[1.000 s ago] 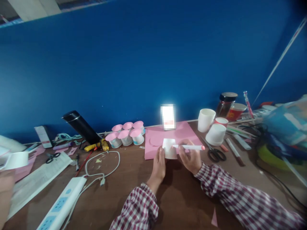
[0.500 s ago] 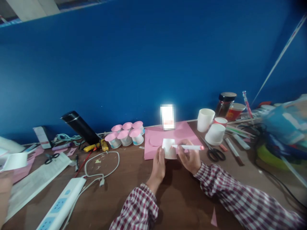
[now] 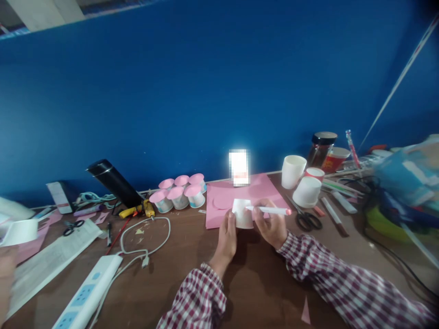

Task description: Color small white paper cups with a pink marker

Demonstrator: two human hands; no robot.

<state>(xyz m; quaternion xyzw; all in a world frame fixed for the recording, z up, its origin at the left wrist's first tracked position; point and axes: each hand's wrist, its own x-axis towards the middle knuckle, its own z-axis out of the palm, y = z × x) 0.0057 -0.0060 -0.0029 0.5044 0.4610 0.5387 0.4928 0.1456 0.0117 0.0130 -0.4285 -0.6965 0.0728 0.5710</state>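
My left hand (image 3: 227, 235) is closed around the left side of a white paper cup (image 3: 243, 214), which it holds over the near edge of a stack of pink paper (image 3: 212, 219). In my right hand (image 3: 273, 228) is a white marker (image 3: 274, 210) with a pinkish-red end. The marker lies nearly level, and its tip points left at the cup's side, touching it or very close. A pink paper disc (image 3: 223, 201) rests on the stack behind the cup. Any mark on the cup is too faint to make out.
Several pink-topped cups (image 3: 178, 197) stand left of the paper. On the right are white cups (image 3: 307, 192), black scissors (image 3: 308, 221) and a dark-lidded jar (image 3: 321, 151). A power strip (image 3: 87, 292) lies front left. Another person's hand (image 3: 7, 278) shows at the left edge.
Hardly anything differs. The view has shifted very slightly, and the cup and marker keep almost the same position in my hands.
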